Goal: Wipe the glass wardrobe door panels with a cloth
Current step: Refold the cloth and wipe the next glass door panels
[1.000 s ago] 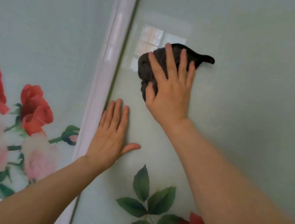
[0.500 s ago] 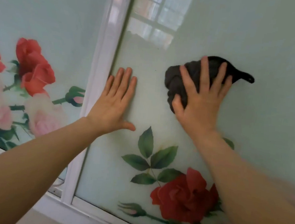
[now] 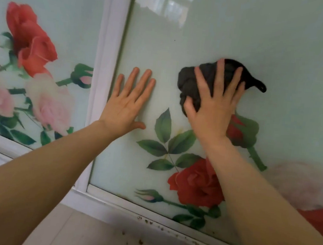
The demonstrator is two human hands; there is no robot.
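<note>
The dark cloth [image 3: 197,82] lies bunched against the right glass panel [image 3: 290,45], now lower and further from the white frame [image 3: 106,68] than a second ago, just above the printed roses, so the wiping appears to be working down the panel. The right hand [image 3: 215,105] presses it flat, fingers spread and straight. The left hand [image 3: 128,103] rests open-palmed on the glass beside the frame, holding nothing.

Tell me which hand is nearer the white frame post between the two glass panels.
Left. The left hand lies flat on the glass right beside the white frame post; the right hand presses the dark cloth farther right on that panel.
</note>
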